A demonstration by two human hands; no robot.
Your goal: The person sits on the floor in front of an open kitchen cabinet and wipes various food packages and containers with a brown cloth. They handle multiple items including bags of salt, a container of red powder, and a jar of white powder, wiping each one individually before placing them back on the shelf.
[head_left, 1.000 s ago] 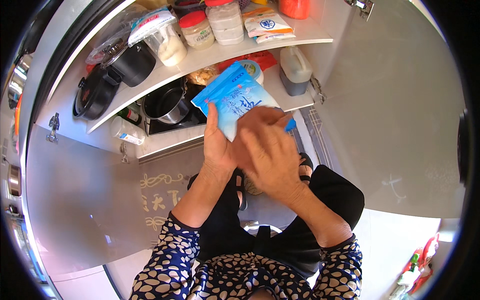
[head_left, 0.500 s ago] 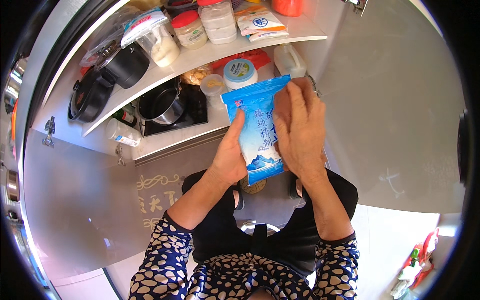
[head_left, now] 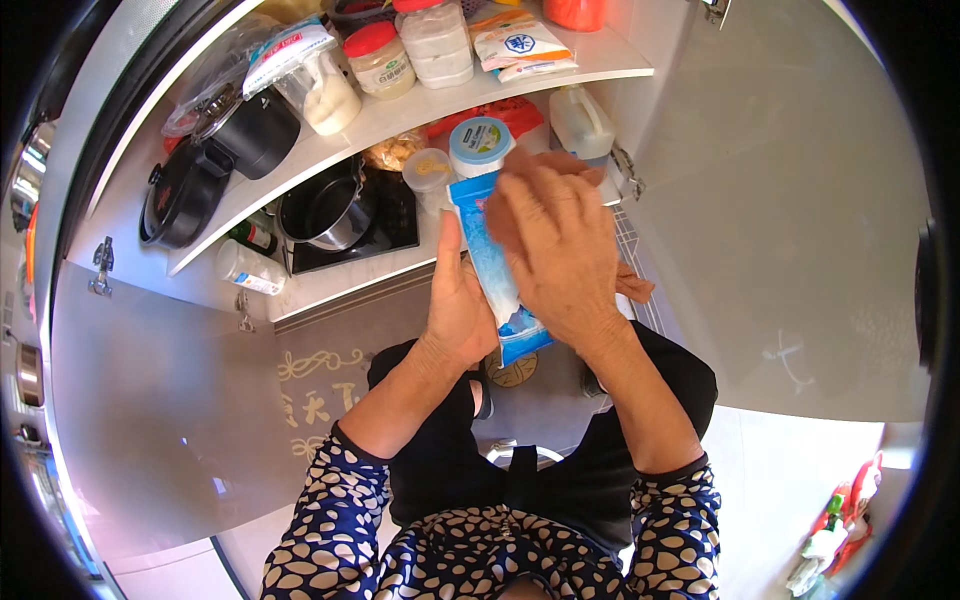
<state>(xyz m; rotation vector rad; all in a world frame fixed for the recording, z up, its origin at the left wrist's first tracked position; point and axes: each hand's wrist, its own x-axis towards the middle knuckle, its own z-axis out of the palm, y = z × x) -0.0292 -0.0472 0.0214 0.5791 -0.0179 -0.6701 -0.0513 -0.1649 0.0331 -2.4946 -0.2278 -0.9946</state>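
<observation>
Clearly, print turns up on much of what is around you. Starting at the left, a black lidded pot (head_left: 182, 205) sits on the upper shelf (head_left: 420, 103), and below it a white bottle (head_left: 252, 268) leans with a pale label on its side. Next, the floor mat (head_left: 345, 335) bears large, light decorative characters. Farther along the upper shelf, a red-lidded jar (head_left: 380, 70) has a wrapped label with dark characters.

In the middle, your left hand (head_left: 462, 315) grasps a blue packet (head_left: 490, 262), thumb along its near face and palm beneath, holding it in the air in front of the lower shelf; its lettering is mostly covered. Just beyond, a tub (head_left: 481, 143) has a light-blue lid with a printed label. On the shelf above, a white-and-orange packet (head_left: 520, 42) shows a round blue emblem with one character. Your right hand (head_left: 565, 245) lies across the blue packet, fingers clutching a brown cloth (head_left: 635, 284), whose end hangs out on the right. To the right, the jug (head_left: 580, 125) stands on the lower shelf.
</observation>
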